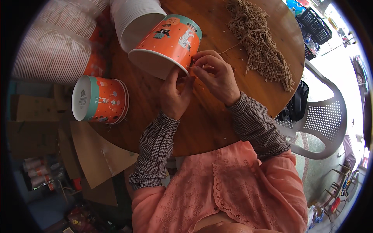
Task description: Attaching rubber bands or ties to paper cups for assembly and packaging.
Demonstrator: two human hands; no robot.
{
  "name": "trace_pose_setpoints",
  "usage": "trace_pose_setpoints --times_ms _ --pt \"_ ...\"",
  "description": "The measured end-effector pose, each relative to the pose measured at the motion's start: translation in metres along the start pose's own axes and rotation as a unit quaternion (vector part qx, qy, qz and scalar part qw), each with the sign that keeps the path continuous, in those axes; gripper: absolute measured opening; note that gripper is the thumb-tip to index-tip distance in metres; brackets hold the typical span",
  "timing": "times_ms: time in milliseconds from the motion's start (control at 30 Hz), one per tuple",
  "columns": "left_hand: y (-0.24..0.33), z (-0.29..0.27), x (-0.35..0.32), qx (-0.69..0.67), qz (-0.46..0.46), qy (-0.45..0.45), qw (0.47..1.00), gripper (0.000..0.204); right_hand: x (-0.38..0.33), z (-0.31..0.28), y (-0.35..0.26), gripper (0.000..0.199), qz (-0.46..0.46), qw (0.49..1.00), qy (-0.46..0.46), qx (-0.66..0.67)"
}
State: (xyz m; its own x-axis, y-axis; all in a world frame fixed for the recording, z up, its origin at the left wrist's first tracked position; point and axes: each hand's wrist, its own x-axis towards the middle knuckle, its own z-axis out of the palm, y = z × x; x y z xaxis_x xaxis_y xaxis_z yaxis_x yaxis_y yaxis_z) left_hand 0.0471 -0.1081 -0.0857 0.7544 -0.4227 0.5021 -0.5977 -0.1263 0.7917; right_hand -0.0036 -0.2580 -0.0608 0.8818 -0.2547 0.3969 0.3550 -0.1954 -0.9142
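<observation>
An orange paper bucket (174, 38) with printed cartoon figures and a green band lies tilted on its side, its white rim toward me. My left hand (175, 94) is closed at the rim's lower right edge, thumb and fingers pinching there. Close beside it, my right hand (218, 76) is closed with bent fingers on a thin beige string. That string trails up to a bundle of beige strings (261, 39) on the round wooden table (211, 126). What lies between my fingertips is partly hidden.
Nested white buckets (138, 25) lie behind the orange one. At the left, another orange bucket (108, 100) rests upside down near the table edge, by plastic-wrapped bucket stacks (52, 52). Cardboard (95, 155) lies below left. A grey plastic chair (324, 116) holding a black bag (300, 101) stands right.
</observation>
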Motion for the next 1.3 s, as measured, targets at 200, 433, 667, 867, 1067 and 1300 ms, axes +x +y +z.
trace_pose_setpoints --times_ms 200,433,667,867,1067,1300 --pt "0.016 -0.004 0.002 0.119 0.053 -0.008 0.991 0.041 -0.002 0.001 0.002 0.013 -0.013 0.999 0.013 -0.029" --pt "0.010 0.003 -0.004 0.128 0.078 0.011 0.989 0.031 -0.005 0.003 -0.005 0.013 -0.068 0.990 0.018 -0.121" --pt "0.019 -0.004 0.002 0.023 -0.032 -0.002 0.999 0.015 -0.005 0.000 -0.007 0.012 -0.055 0.991 0.002 -0.120" --pt "0.016 -0.007 0.007 -0.012 -0.061 0.003 0.998 0.012 -0.005 0.001 -0.003 0.013 -0.050 0.994 -0.012 -0.095" --pt "0.018 -0.002 0.012 -0.009 -0.096 -0.004 0.995 0.014 -0.005 0.001 0.000 0.013 -0.064 0.991 -0.019 -0.120" --pt "0.016 -0.003 0.007 0.091 0.023 0.055 0.994 0.011 -0.003 0.005 0.002 0.033 -0.058 0.993 -0.059 -0.084"
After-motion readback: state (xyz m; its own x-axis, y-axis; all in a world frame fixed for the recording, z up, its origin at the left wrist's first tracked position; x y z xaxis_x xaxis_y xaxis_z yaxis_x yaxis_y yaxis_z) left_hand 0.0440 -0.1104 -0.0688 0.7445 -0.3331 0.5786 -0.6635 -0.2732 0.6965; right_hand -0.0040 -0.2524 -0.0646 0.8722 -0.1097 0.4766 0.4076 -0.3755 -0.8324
